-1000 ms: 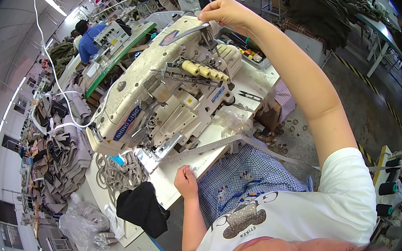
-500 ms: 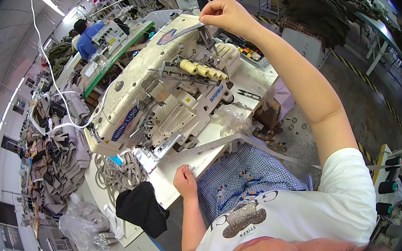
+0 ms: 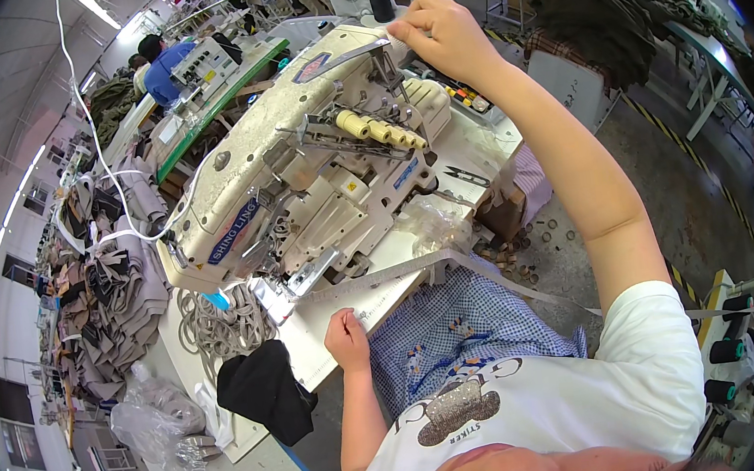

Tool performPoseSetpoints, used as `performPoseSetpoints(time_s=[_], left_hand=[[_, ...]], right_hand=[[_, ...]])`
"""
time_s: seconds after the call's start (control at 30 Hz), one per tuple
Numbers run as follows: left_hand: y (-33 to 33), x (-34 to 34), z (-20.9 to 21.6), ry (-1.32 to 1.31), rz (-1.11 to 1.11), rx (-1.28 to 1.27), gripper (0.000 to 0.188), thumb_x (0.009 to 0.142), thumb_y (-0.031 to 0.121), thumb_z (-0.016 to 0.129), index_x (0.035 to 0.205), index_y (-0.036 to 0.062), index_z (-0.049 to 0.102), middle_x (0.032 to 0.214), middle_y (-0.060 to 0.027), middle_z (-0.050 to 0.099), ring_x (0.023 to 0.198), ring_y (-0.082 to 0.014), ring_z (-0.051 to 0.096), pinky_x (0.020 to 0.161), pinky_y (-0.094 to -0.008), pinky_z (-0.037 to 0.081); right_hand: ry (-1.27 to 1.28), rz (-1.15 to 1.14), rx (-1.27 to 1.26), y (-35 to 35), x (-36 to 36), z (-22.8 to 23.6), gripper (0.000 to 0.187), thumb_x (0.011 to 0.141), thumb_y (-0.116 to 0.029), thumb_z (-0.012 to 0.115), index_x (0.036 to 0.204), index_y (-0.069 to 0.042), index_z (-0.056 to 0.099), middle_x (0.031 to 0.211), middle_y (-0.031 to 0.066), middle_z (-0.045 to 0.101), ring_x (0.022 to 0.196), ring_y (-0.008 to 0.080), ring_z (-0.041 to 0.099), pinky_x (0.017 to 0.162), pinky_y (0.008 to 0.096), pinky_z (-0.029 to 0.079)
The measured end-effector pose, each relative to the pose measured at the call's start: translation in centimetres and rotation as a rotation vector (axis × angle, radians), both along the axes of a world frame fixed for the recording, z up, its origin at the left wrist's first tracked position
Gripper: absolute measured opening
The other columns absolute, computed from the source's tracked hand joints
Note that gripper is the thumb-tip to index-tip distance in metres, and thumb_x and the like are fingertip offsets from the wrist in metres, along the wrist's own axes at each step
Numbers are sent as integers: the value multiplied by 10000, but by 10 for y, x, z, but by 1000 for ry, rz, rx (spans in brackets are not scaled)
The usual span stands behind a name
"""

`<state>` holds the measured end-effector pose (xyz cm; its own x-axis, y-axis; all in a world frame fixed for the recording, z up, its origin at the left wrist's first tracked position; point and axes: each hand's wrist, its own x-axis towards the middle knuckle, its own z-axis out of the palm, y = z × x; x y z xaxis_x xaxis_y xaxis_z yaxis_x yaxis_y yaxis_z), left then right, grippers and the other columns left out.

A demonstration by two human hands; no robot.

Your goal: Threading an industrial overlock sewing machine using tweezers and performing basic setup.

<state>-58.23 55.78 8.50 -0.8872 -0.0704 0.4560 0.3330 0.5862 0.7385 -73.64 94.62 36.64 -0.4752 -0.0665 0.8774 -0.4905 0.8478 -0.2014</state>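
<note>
A cream industrial sewing machine point(image 3: 250, 168) stands on a white table point(image 3: 322, 361). My right hand point(image 3: 447, 30) reaches to the machine's far right end, its fingers and thumb curled in. The thing at its fingertips is mostly hidden by the hand. Low at the table's front edge, my left hand point(image 3: 347, 339) is closed in a loose fist, with nothing showing in it. A pale grey tape point(image 3: 382, 277) runs across the tabletop from the needle area and trails off to the right. Yellow tension knobs point(image 3: 379, 130) line the machine's front.
Left of the machine lie a heap of grey cord or strip point(image 3: 220, 323), a black cloth point(image 3: 267, 392) and a clear plastic bag point(image 3: 161, 418). A dark thread cone point(image 3: 380, 1) stands behind the machine. Dark fabric piles point(image 3: 595, 24) fill the back right.
My right hand has shifted slightly right and down at the machine's far end, and its finger pose has changed. My left hand stays where it was.
</note>
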Motion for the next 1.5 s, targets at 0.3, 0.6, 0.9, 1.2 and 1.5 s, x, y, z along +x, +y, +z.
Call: performPoseSetpoints(time_s=[0.3, 0.6, 0.9, 1.2, 1.5], left_hand=[[-8, 1, -6, 3, -14, 32, 255, 993, 219, 518, 927, 10, 648, 687, -88, 625, 613, -214, 615, 593, -324, 484], [68, 46, 24, -170, -262, 589, 598, 1050, 502, 306, 1135, -23, 579, 988, -126, 676, 883, -199, 647, 749, -296, 520], [103, 56, 18, -204, -494, 563, 625, 1042, 518, 309, 1290, -6, 545, 1214, -176, 618, 1101, -248, 597, 1011, -362, 422], [33, 29, 33, 43, -216, -176, 105, 840, 188, 684, 871, 91, 711, 784, -89, 671, 780, -301, 624, 715, -431, 500], [-78, -17, -10, -217, 325, 63, 328, 959, 241, 507, 758, 23, 649, 628, -116, 600, 585, -255, 586, 570, -376, 437]], right_hand=[[-30, 11, -101, -24, 89, -59, 202, 902, -208, 647, 837, -18, 673, 861, 112, 608, 855, 289, 586, 767, 384, 465], [-989, 621, -465, -127, 203, -224, 248, 876, -114, 681, 1112, -41, 664, 929, 105, 658, 859, 199, 660, 773, 315, 527], [-1317, 850, -1408, -131, 220, -246, 216, 941, -58, 618, 1150, -8, 600, 910, 37, 640, 775, 120, 602, 700, 256, 509], [-868, 884, -1690, -72, 182, -227, 162, 990, -162, 568, 1085, -33, 596, 885, 51, 644, 750, 127, 602, 686, 246, 504], [-322, 475, -760, -6, 97, -39, 252, 1023, -227, 512, 1147, -18, 578, 906, 65, 665, 773, 128, 631, 698, 264, 484]])
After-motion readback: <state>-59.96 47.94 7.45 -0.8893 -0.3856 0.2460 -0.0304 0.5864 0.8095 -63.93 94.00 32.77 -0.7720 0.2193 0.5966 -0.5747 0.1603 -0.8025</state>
